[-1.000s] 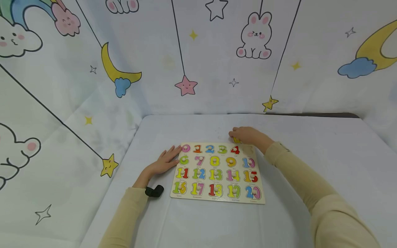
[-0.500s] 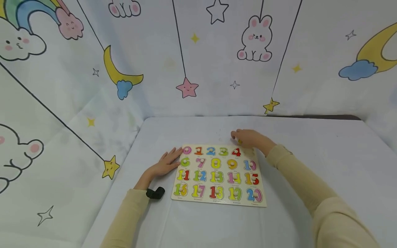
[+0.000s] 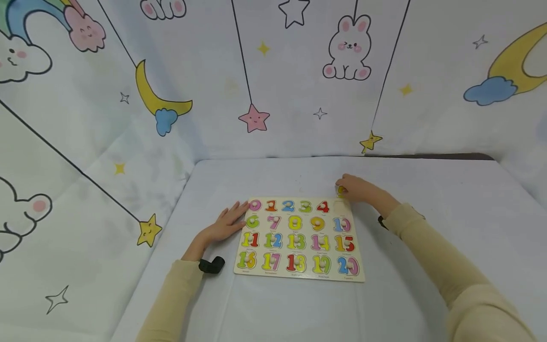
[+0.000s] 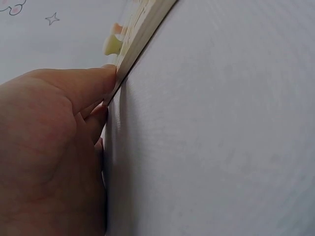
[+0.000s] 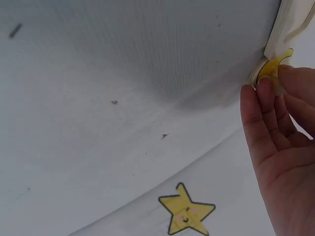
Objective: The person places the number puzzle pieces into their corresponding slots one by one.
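A wooden number puzzle board [image 3: 299,280] with knobbed pieces from 0 to 20 lies on the white table. Its top right recess [image 3: 342,207], after the red 4, holds no piece. My right hand [image 3: 363,189] pinches a yellow number puzzle piece [image 3: 341,191] just beyond that corner. In the right wrist view the piece [image 5: 269,69] sits between thumb and fingertips, close to the board's edge, its shape partly hidden. My left hand [image 3: 222,225] rests at the board's left edge with fingers extended. The left wrist view shows its thumb [image 4: 93,83] against the board's side.
The white tabletop [image 3: 427,190] surrounds the board, backed by a white cloth [image 3: 290,76] printed with stars, moons and a rabbit. A black wrist device [image 3: 211,265] is strapped at the left cuff. Small dark specks [image 5: 165,135] dot the table cloth.
My right hand has moved right along the board's far edge with the yellow puzzle piece, stopping behind the bare recess. The left hand stays at the board's left edge.
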Motion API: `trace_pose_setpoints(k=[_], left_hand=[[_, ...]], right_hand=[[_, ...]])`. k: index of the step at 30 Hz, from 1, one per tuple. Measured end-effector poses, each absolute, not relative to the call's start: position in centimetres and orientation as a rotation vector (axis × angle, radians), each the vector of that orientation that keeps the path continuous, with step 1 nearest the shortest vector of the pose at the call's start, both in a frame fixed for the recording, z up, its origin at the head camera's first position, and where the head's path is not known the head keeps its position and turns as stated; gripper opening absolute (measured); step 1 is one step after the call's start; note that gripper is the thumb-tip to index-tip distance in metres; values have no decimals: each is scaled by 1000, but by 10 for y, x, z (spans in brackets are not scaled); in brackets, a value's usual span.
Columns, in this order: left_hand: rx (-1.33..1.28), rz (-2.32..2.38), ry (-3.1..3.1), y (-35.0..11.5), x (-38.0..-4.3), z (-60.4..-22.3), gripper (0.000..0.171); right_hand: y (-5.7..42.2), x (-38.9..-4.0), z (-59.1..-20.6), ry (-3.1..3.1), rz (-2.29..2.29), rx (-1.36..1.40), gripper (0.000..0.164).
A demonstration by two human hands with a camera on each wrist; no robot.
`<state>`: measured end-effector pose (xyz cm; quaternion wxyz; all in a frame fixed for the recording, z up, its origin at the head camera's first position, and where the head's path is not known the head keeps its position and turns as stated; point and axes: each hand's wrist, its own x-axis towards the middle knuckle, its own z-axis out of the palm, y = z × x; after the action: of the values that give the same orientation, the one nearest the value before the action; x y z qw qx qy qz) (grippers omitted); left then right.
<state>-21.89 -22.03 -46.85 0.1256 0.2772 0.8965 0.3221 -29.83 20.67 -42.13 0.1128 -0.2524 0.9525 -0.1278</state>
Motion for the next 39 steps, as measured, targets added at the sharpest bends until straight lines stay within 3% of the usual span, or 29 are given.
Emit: trace_pose_setpoints(k=[4, 23, 39], left_hand=[[802, 945, 2611, -221, -218, -468, 60], [802, 951, 2608, -221, -220, -470, 60], [791, 965, 2601, -220, -218, -467, 59]], right_hand=[[208, -296, -423, 2843, -381, -743, 20], [221, -283, -435, 2966, -625, -616, 18], [238, -274, -431, 2909, -815, -653, 32]])
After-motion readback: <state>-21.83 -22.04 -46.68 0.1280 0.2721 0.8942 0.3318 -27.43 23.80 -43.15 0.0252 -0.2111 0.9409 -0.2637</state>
